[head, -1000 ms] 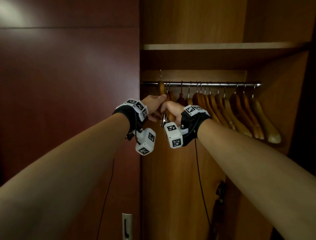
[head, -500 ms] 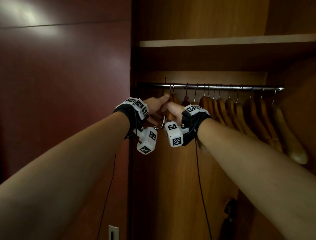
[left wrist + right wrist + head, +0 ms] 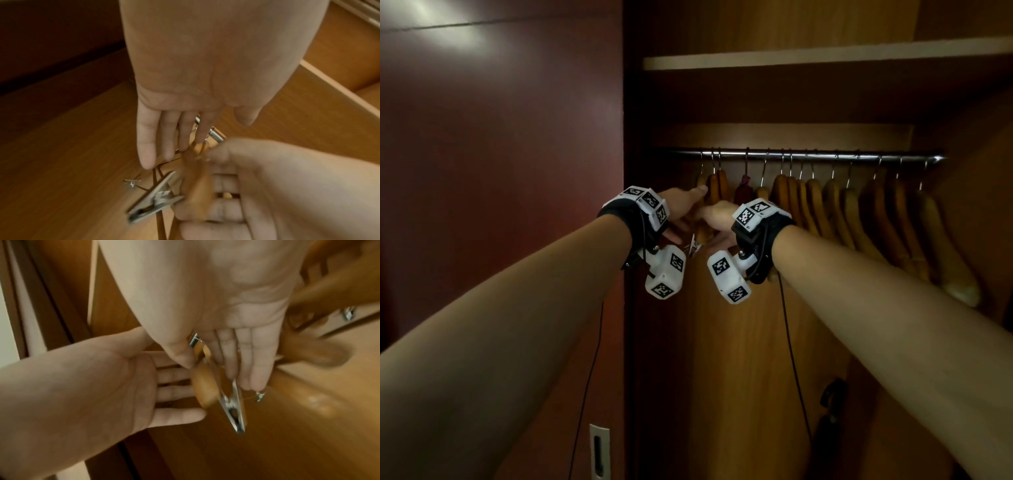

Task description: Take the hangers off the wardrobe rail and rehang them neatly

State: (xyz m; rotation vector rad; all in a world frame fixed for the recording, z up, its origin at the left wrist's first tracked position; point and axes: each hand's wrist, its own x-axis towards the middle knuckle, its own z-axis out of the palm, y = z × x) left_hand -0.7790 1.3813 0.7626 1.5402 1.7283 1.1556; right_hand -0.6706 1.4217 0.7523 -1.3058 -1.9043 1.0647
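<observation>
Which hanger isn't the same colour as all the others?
The dark red hanger, fourth hook from the left end of the rail. All the other hangers are honey-brown wood, and it hangs in a gap by itself.

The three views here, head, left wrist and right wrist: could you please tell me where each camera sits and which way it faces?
Head: worn on the head, facing forward into the wardrobe at the rail and wooden hangers; both forearms, left hand and right hand show.
Left wrist: along the left palm to its straight fingers; the right hand appears lower right.
Right wrist: along the right palm to its fingers; the left hand appears at left.
Shared: both wrist views show a metal clip between the hands.
</observation>
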